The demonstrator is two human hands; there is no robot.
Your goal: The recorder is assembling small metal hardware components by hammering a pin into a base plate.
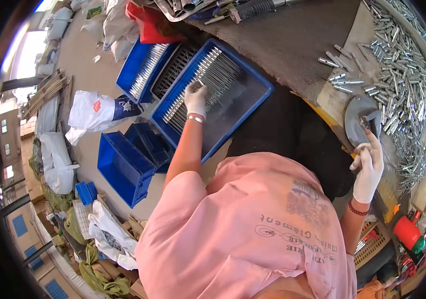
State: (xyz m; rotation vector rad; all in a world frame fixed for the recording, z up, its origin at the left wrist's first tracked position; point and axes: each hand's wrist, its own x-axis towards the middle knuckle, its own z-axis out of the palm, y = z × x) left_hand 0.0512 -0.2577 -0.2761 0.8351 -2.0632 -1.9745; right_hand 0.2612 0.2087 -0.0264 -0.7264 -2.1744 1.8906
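Workshop, small metal parts. Giveaways: big loose heap of shiny parts [405, 84], far right, on a worn bench [298, 47]. Blue tray [264, 97] mid-scene, slim metal rods [223, 70] lined up inside. Blue bin [127, 66] far left of it, rods in that too; another blue bin [110, 152] nearer, on bare grey-brown floor [91, 65]. White sack [56, 162] and wood slats [48, 92] down the left side. Tan basket [377, 246] of bits, near right. Left hand [195, 98] and right hand [370, 167] both in white gloves.
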